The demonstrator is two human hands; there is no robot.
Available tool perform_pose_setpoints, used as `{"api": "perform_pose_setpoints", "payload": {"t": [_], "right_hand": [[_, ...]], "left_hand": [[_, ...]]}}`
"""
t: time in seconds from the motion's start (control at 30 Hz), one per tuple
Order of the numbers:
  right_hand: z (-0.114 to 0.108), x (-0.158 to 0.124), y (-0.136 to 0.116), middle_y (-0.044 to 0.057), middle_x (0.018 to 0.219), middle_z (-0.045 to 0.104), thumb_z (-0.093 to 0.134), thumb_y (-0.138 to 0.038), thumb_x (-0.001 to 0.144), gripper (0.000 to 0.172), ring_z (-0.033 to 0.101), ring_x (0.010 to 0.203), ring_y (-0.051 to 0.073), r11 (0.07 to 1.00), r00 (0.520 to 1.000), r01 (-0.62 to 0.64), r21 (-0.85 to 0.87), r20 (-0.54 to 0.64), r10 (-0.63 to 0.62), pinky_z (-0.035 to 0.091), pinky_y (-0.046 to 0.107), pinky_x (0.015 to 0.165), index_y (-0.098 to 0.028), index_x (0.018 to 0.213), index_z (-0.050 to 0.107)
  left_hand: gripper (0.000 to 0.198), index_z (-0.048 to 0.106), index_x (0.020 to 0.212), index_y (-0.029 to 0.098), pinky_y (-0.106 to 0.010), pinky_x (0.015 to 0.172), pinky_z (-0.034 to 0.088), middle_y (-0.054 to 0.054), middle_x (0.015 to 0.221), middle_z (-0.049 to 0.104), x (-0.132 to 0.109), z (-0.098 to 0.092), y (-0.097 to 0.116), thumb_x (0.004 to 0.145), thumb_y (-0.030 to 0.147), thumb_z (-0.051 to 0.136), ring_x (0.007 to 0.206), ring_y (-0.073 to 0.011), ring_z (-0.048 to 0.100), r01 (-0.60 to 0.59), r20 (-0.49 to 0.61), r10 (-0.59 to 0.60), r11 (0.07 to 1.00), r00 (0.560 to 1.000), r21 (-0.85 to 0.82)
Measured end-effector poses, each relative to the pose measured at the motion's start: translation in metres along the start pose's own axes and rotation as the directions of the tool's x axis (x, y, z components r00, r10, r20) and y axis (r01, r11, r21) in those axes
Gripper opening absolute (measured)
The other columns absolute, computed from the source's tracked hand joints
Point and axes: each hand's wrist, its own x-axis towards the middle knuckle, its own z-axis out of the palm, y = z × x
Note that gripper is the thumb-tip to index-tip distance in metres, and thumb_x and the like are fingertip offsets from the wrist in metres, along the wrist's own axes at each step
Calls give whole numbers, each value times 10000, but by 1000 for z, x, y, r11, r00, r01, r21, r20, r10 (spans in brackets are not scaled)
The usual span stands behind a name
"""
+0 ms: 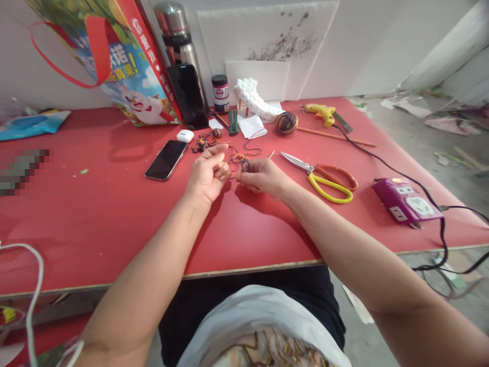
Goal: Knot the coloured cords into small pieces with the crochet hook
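Observation:
My left hand [208, 173] and my right hand [260, 177] meet over the red table [114, 214], both with fingers pinched on a tangle of multicoloured cord [239, 160] that lies between them. Loose strands run from the tangle toward the back of the table. A thin needle-like pin [271, 154] lies just beyond my right hand. More cord scraps [206, 141] sit behind my left hand, and a ball of the same cord [286, 122] rests farther back.
Yellow-handled scissors [324, 176] lie right of my hands, a purple power strip [405, 201] with black cable near the right edge. A phone [166, 159], white earbud case [185, 135], printed bag [126, 71], flask [179, 35], paint jar [220, 93] and yellow glue gun [321, 113] stand behind.

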Motion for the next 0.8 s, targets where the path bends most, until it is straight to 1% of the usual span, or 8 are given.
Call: {"api": "perform_pose_setpoints", "payload": {"t": [0.17,0.3,0.5,0.7,0.8], "right_hand": [[0,-2,-1,-63,417,496,768,-182,807,249,375,381,57,1000,1000,11,3,5,-11,233,194,391,-189,631,592],[-1,-1,1,-56,445,515,836,-248,790,288,391,396,58,1000,1000,9,7,12,-9,237,197,396,-186,644,596],[-2,1,5,-49,493,544,895,-337,784,369,388,406,53,1000,1000,-8,25,20,7,248,200,400,-194,661,578],[2,1,6,-37,500,557,858,-244,781,332,397,400,52,1000,1000,-21,22,2,21,238,190,394,-192,629,566],[2,0,5,-35,487,551,849,-232,756,325,400,397,55,999,1000,-22,37,4,22,237,192,392,-195,614,560]], "left_hand": [[263,689,802,164,-180,439,250,119,436,234,-1,0,1,893,-31,538,377,-55,256,4,10,-4,1000,1000,-18],[315,704,800,161,-179,436,248,108,432,239,1,-4,3,926,-29,487,376,-54,260,34,50,-33,999,998,-36],[289,697,809,173,-179,447,245,109,460,227,3,-5,4,924,-23,519,386,-46,245,50,59,-48,998,997,-34],[281,678,796,181,-181,438,232,113,456,219,4,-5,2,911,-24,523,375,-50,235,79,4,-79,996,997,-33],[278,694,810,175,-182,438,238,114,456,224,4,-7,2,922,-16,525,379,-55,239,79,39,-78,996,996,-44]]}}
